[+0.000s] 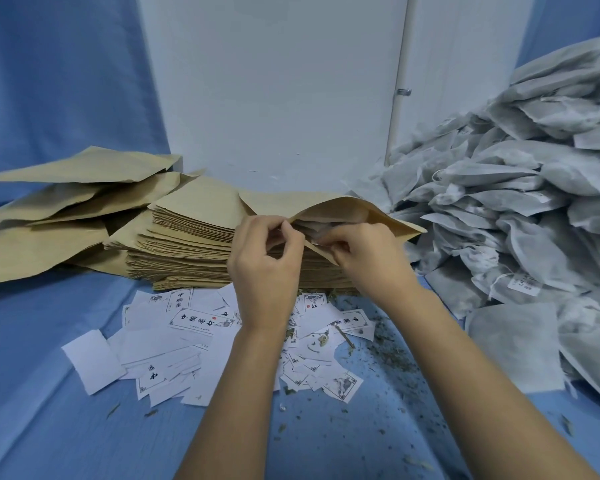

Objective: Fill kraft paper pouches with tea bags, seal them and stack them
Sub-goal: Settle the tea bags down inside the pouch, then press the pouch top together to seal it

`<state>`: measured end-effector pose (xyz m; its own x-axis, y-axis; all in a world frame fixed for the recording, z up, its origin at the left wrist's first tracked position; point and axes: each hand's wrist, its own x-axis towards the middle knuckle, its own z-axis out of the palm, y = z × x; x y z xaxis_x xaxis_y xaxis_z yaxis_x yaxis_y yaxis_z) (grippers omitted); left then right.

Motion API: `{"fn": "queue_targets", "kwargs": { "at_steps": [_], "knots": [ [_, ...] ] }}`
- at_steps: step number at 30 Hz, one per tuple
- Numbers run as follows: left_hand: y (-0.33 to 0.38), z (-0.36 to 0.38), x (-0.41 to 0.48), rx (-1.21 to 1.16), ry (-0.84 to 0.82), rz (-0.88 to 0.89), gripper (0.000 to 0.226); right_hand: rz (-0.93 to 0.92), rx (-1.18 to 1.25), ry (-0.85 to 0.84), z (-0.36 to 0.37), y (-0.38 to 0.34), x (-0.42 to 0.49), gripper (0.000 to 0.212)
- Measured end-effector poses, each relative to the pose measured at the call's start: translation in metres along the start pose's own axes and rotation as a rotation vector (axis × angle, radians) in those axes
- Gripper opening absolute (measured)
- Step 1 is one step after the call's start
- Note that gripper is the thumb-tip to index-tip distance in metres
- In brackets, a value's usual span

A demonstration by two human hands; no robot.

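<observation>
Two bare hands work at the mouth of an open pouch (pixel 378 209) of tan kraft paper. It lies on top of a tall stack of flat pouches (pixel 187 244) at the middle of the table's far edge. The left hand (pixel 264 258) pinches the upper lip of the mouth between thumb and curled fingers. The right hand (pixel 364 258), fingers also curled tight, grips the lower lip, so the mouth gapes. A pale grey tea bag (pixel 321 226) shows inside it.

A large heap of tea bags (pixel 516 202) fills the table's right edge. More loose pouches (pixel 66 188) lie slanted toward the left edge. Small printed paper labels (pixel 187 323) are scattered in front of the stack, with tea crumbs (pixel 378 358) on the blue cloth (pixel 49 375) that covers the table.

The pouch looks light and thin, stiff enough to hold a crease yet easy to crumple or tear at the lip. It is probably best held by its two mouth edges, near the middle, with light pressure. The tea bags look soft, limp and nearly weightless. They seem prone to shedding leaf, so gentle fingers around the body would likely suit them.
</observation>
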<state>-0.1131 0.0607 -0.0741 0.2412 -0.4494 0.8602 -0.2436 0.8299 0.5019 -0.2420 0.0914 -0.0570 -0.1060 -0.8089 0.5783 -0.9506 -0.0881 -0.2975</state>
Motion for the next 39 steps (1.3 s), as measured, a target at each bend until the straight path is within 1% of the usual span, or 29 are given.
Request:
{"fn": "queue_targets", "kwargs": {
  "at_steps": [2,4,6,9,11,13,14,15,16,17,18,19,20,21,22,23,24,27,28,29,30,31,32,34,37,39],
  "knots": [
    [-0.001,0.0,-0.001,-0.012,0.023,-0.025,0.008,0.099,0.069,0.097,0.0,0.0,0.001,0.016],
    [-0.002,0.0,-0.001,-0.041,0.047,-0.06,0.008,0.182,0.018,0.137,0.002,0.0,0.003,0.004],
    [-0.001,0.001,-0.001,-0.072,0.061,-0.093,0.009,0.238,-0.071,0.135,0.004,0.0,0.003,0.007],
    [0.001,0.002,-0.002,-0.069,0.053,-0.095,0.009,0.299,-0.106,0.14,0.008,-0.002,0.001,0.023],
    [0.001,0.001,-0.003,-0.062,0.024,-0.098,0.009,0.292,-0.12,0.139,0.009,-0.003,0.001,0.023],
    [-0.001,0.0,-0.003,-0.051,0.01,-0.165,0.012,0.241,-0.04,0.171,0.01,-0.008,-0.001,0.02],
    [-0.002,0.001,-0.002,-0.042,0.025,-0.237,0.016,0.217,0.048,0.21,0.009,-0.012,-0.002,0.019],
    [-0.002,0.003,0.001,-0.024,0.044,-0.339,0.019,0.204,0.159,0.24,0.009,-0.017,-0.003,0.021],
    [-0.003,0.005,0.004,-0.026,0.071,-0.461,0.016,0.198,0.302,0.236,0.009,-0.021,-0.004,0.025],
    [-0.005,0.007,0.007,-0.08,0.081,-0.615,0.01,0.207,0.484,0.174,0.008,-0.026,-0.005,0.032],
    [-0.006,0.008,0.01,-0.198,0.067,-0.771,0.015,0.233,0.691,0.04,0.007,-0.03,-0.005,0.038],
    [-0.009,0.009,0.012,-0.355,0.023,-0.929,0.024,0.279,0.87,-0.154,0.006,-0.034,-0.006,0.046],
    [-0.01,0.009,0.014,-0.475,-0.053,-1.074,0.027,0.335,0.972,-0.368,0.004,-0.037,-0.006,0.055],
    [-0.01,0.008,0.015,-0.518,-0.166,-1.174,0.021,0.389,1.005,-0.533,0.005,-0.038,-0.006,0.063],
    [-0.01,0.007,0.014,-0.492,-0.3,-1.233,0.016,0.448,1.016,-0.606,0.008,-0.04,-0.007,0.068],
    [-0.009,0.007,0.013,-0.441,-0.41,-1.261,0.02,0.527,1.051,-0.588,0.012,-0.041,-0.008,0.066],
    [-0.009,0.007,0.011,-0.393,-0.473,-1.273,0.025,0.62,1.112,-0.507,0.018,-0.044,-0.01,0.061],
    [-0.003,0.01,0.006,-0.326,-0.534,-1.316,0.048,0.856,1.309,-0.218,0.038,-0.058,-0.018,0.052],
    [-0.001,0.009,0.004,-0.333,-0.543,-1.339,0.052,0.927,1.403,-0.121,0.042,-0.061,-0.019,0.05],
    [0.002,0.008,0.004,-0.352,-0.54,-1.345,0.049,0.98,1.491,-0.027,0.044,-0.063,-0.02,0.047],
    [0.001,0.008,0.003,-0.37,-0.525,-1.332,0.04,1.002,1.533,0.053,0.045,-0.062,-0.02,0.045],
    [0.0,0.008,0.003,-0.382,-0.519,-1.311,0.033,0.999,1.527,0.105,0.044,-0.06,-0.02,0.044],
    [0.001,0.008,0.005,-0.399,-0.534,-1.293,0.03,0.985,1.506,0.132,0.042,-0.057,-0.02,0.041],
    [0.001,0.011,0.008,-0.472,-0.599,-1.284,0.032,0.936,1.472,0.148,0.038,-0.054,-0.019,0.033],
    [0.004,0.014,0.008,-0.55,-0.653,-1.275,0.034,0.913,1.461,0.122,0.034,-0.049,-0.016,0.024],
    [0.003,0.015,0.008,-0.559,-0.664,-1.248,0.036,0.913,1.485,0.128,0.032,-0.045,-0.013,0.025]
  ]
}}
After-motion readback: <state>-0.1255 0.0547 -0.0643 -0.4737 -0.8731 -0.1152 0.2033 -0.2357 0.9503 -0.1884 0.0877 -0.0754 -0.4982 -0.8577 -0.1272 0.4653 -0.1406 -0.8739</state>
